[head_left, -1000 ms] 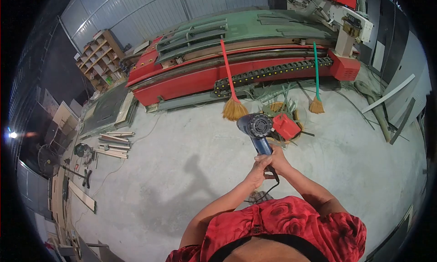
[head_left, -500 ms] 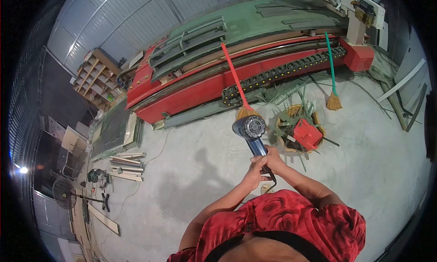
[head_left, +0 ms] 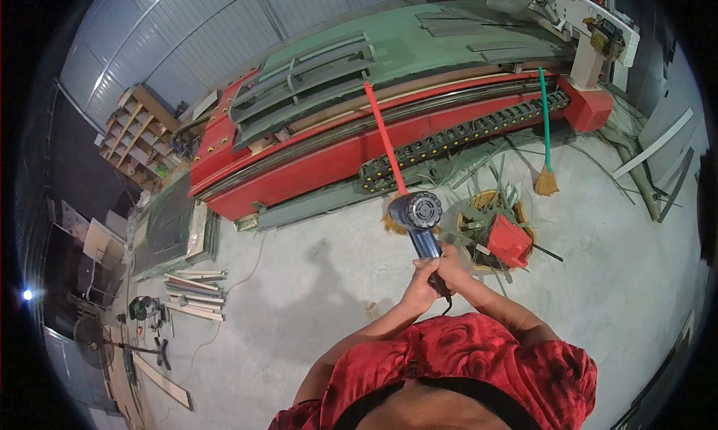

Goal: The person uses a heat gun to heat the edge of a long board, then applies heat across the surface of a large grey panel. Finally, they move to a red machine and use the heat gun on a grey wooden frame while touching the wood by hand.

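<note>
A blue and black heat gun or hair dryer [head_left: 425, 240] is held up in front of my chest, its round vented end pointing away and upward. My left hand [head_left: 421, 286] is wrapped round the lower part of its handle. My right hand [head_left: 451, 268] closes on the same handle from the right side, touching my left hand. A dark cord hangs from the handle's base. Just beyond the tool, a broom with a red handle [head_left: 385, 137] leans on the red machine, its bristles partly hidden behind the tool.
A red machine [head_left: 299, 177] with a green bed [head_left: 404, 37] spans the far side. Right of the tool stand a yellow basket [head_left: 485, 200] of green scraps with a red dustpan [head_left: 510, 241], and a green-handled broom [head_left: 546, 123]. Wood strips [head_left: 196, 294] and a fan [head_left: 91, 342] lie left.
The view has shifted, so the machine, basket and brooms appear slightly lower. The tool sits a little further right in the frame, still held in both hands.
</note>
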A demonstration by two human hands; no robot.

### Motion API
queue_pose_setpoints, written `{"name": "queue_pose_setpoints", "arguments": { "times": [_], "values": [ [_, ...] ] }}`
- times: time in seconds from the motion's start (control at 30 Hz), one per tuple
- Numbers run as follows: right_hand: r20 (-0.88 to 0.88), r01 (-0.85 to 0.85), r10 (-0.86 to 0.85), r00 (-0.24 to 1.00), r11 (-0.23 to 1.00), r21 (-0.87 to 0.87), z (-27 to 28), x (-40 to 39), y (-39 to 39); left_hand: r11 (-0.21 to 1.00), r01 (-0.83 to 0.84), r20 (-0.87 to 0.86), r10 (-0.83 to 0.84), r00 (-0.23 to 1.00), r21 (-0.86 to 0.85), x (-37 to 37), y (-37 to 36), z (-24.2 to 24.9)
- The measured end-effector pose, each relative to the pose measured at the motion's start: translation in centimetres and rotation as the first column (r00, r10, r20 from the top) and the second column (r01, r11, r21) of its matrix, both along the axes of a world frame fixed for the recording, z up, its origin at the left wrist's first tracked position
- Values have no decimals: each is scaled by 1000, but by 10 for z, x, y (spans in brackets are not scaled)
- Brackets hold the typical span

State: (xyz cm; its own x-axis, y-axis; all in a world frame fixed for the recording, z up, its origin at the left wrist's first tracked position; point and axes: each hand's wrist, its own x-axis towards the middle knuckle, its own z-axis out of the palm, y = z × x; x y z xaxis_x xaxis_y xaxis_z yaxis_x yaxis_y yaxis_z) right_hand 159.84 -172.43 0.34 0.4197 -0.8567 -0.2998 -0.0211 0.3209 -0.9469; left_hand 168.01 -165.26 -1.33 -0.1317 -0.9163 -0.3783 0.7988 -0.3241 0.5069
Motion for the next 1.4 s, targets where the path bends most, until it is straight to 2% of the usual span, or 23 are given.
{"name": "queue_pose_setpoints", "arguments": {
  "times": [0.07, 0.13, 0.3, 0.37, 0.47, 0.5, 0.6, 0.63, 0.73, 0.9, 1.0, 1.07, 1.17, 1.27, 1.3, 1.4],
  "values": [
    [-25, 30, -31, 999, 999, -17, 1, 25, -11, 999, 8, 6, -8, 1000, -31, 26, -15, -2],
    [89, 63, -65, 994, 998, 20, 7, 57, -19, 998, 20, 16, -19, 1000, -59, 58, -25, -3],
    [1, 116, -117, 993, 991, -63, 28, 142, -35, 988, 103, 29, -100, 995, -113, 149, -51, 18],
    [106, 194, -184, 977, 976, -102, 42, 178, -37, 990, 93, 75, -85, 994, -108, 181, -59, 26],
    [63, 181, -172, 983, 963, -200, 16, 215, -53, 984, 155, 33, -153, 988, -82, 221, -78, 22],
    [-7, 194, -202, 979, 952, -238, 22, 221, -57, 983, 151, 27, -149, 988, -99, 228, -84, 25],
    [-37, 231, -246, 969, 944, -237, 33, 241, -75, 977, 178, 116, -165, 979, -114, 248, -102, 36],
    [35, 254, -252, 967, 946, -201, 40, 247, -81, 970, 223, 115, -212, 971, -95, 257, -108, 46],
    [48, 272, -268, 962, 942, -194, 43, 264, -112, 954, 265, 169, -240, 956, -143, 280, -142, 50],
    [126, 308, -292, 948, 941, -137, 65, 291, -152, 968, 188, 187, -157, 970, -164, 299, -199, 39],
    [131, 313, -297, 946, 943, -116, 51, 303, -194, 973, 183, 172, -158, 972, -141, 312, -239, 27],
    [128, 313, -297, 946, 940, -133, 35, 311, -230, 956, 261, 167, -238, 957, -134, 324, -270, 31],
    [244, 372, -340, 908, 923, -99, 28, 326, -293, 939, 298, 208, -261, 943, -170, 338, -335, 29],
    [233, 392, -349, 908, 902, -178, 53, 333, -344, 948, 299, 234, -268, 935, -109, 346, -392, 47],
    [170, 408, -377, 910, 889, -208, 55, 335, -364, 928, 328, 259, -278, 925, -176, 350, -413, 52],
    [205, 403, -360, 910, 883, -240, 63, 343, -415, 943, 296, 331, -234, 914, -152, 357, -458, 65]
  ]
}}
